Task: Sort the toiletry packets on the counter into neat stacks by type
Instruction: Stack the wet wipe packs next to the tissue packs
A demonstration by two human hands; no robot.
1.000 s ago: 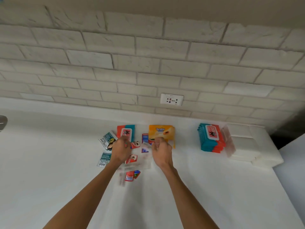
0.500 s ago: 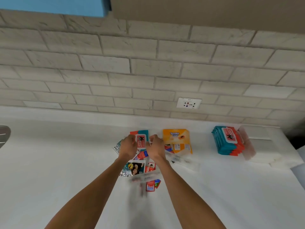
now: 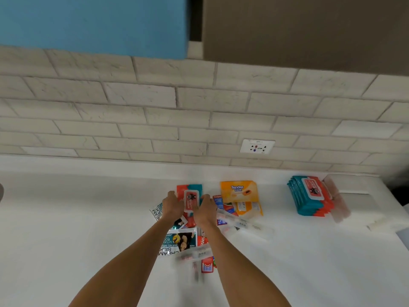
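Nearest us, a red sachet (image 3: 207,266) with a barcode is lying on the white bench (image 3: 88,229), and a blurred clear packet (image 3: 194,254) is lying just beyond it. A Cream Silk sachet (image 3: 178,242) is lying face up between our forearms. Further in, we are holding a red-and-teal wipes packet (image 3: 190,199) by both sides. The left hand (image 3: 174,206) is gripping its left edge and the right hand (image 3: 204,210) its right edge, both grips clenched on it. We cannot tell whether it is lifted or resting on the pile. An orange Tender Love packet (image 3: 239,191) is lying just right of it. Well apart to the right, a stack of teal wipes packs (image 3: 309,197) is sitting near the tiled wall (image 3: 155,111), which is carrying a socket (image 3: 257,146).
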